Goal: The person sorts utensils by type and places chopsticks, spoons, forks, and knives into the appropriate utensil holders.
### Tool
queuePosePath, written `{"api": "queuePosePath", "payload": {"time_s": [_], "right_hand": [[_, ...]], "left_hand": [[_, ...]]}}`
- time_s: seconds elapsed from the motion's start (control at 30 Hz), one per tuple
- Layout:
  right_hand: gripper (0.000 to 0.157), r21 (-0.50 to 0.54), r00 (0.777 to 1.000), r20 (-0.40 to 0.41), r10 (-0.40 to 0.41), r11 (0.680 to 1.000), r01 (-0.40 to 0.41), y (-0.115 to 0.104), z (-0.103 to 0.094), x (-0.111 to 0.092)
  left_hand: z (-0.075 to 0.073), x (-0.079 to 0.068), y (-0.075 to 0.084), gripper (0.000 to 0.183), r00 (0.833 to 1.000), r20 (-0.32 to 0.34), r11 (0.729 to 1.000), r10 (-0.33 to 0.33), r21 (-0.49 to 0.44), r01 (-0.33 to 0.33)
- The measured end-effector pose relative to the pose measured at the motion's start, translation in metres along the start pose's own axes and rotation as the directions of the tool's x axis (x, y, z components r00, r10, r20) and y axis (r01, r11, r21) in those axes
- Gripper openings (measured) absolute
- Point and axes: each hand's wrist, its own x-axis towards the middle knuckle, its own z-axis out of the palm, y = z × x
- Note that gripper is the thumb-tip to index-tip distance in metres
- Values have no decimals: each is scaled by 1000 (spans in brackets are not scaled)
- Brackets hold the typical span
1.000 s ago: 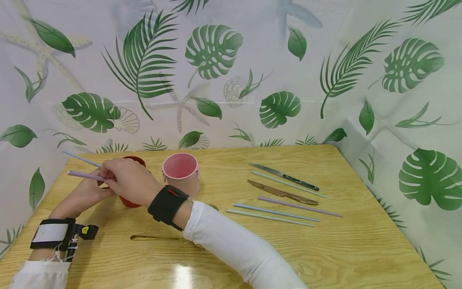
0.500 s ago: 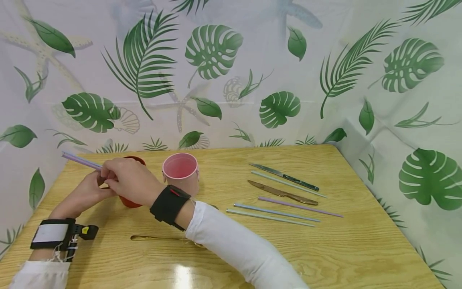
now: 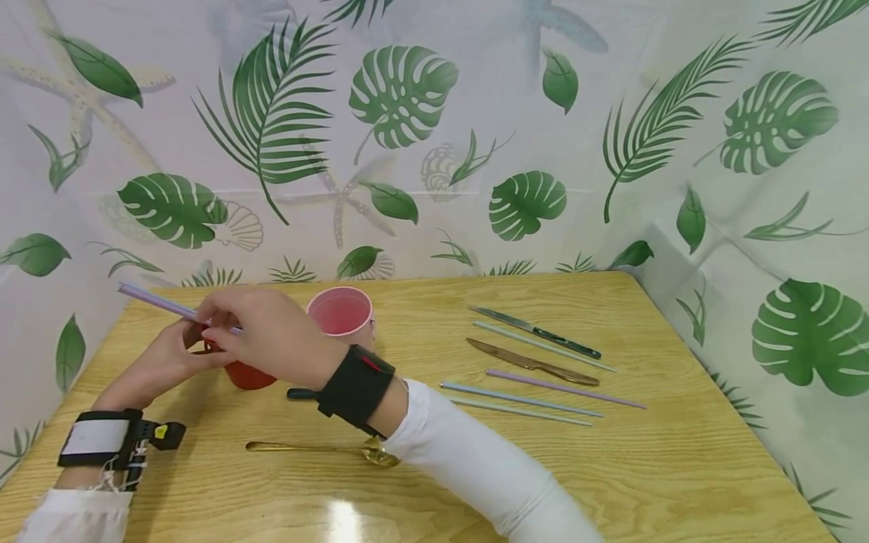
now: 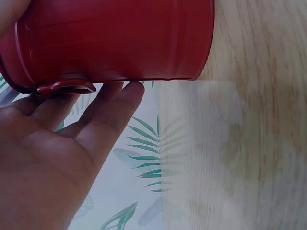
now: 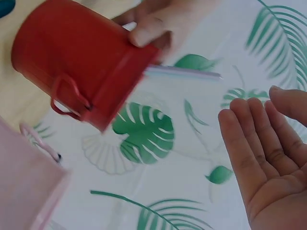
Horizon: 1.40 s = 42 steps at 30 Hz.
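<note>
My left hand (image 3: 158,363) grips a small red metal bucket (image 3: 251,375) near its rim, at the left of the table. In the right wrist view the red bucket (image 5: 76,57) is tilted, and a purple and a blue chopstick (image 5: 189,73) stick out past its rim. Those chopsticks (image 3: 155,297) point up and left in the head view. My right hand (image 3: 274,332) overlaps the bucket there. The right wrist view shows the right hand (image 5: 268,153) with straight fingers and nothing in it, apart from the chopsticks. Fingers (image 4: 112,115) of my left hand lie along the bucket's side.
A pink bucket (image 3: 363,343) stands just right of the red one. A gold spoon (image 3: 305,448) and a dark handle (image 3: 302,394) lie nearer. To the right lie a dark-handled knife (image 3: 536,332), a copper-coloured knife (image 3: 532,362) and several chopsticks (image 3: 563,388). Patterned cloth (image 3: 434,151) hangs behind.
The purple chopstick has swung up beside the blue one. My right hand has let go of them and shifted right. The left hand stays at the red bucket.
</note>
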Motion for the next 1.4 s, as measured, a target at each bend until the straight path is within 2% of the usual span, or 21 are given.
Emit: {"api": "queuePosePath", "payload": {"time_s": [0.17, 0.37, 0.53, 0.63, 0.77, 1.07, 1.2, 1.4], "right_hand": [[20, -18, 997, -62, -49, 999, 48, -4, -28, -19], [19, -32, 983, -162, -86, 996, 82, 1, -56, -46], [18, 11, 963, -255, -91, 995, 97, 15, -78, -66], [17, -7, 946, -312, -91, 996, 94, 26, -94, -78], [15, -63, 931, -358, -68, 997, 48, 39, -114, -96], [15, -136, 917, -398, 15, 988, -75, 63, -149, -140], [16, -164, 914, -404, 41, 980, -116, 68, -159, -158], [16, -174, 919, -374, 127, 963, -204, 72, -165, -179]], "left_hand": [[2, 1, 0, 82, 1000, -8, 1000, -10, -28, 10], [3, 0, -2, 83, 1000, -21, 999, -1, -49, 0], [4, -1, -2, 85, 1000, -23, 998, -5, -70, 3], [5, 0, -2, 86, 1000, -26, 998, 1, -69, -2], [4, 2, 0, 86, 1000, -31, 998, 3, -61, -5], [4, 1, 0, 88, 1000, -30, 998, -9, -63, 7], [4, 1, 0, 87, 999, -31, 998, -9, -58, 7], [3, 1, 0, 87, 1000, -28, 998, -8, -64, 7]]}}
